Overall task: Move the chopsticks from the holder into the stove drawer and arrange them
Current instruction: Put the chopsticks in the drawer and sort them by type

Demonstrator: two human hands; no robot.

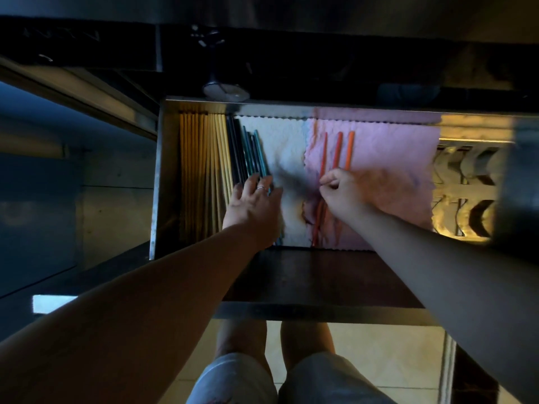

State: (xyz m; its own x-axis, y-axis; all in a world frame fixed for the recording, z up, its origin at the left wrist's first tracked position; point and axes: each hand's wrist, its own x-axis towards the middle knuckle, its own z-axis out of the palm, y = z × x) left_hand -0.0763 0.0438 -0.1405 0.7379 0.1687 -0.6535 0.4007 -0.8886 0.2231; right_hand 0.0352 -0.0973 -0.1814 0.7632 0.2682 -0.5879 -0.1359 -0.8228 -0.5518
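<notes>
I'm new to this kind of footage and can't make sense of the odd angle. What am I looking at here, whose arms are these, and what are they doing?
There is no machine: a person wears a wide-angle camera on the head, looking down past their own arms and knees.

Below is an open metal drawer lined with a white cloth and a pink cloth.

Pale wooden chopsticks lie in a row at the left side, with dark and teal chopsticks beside them. The left hand lies flat, fingers spread, on their near ends.

The right hand is closed on orange chopsticks lying on the pink cloth, apparently lining them up. At the far right are dim shapes I cannot identify.
</notes>
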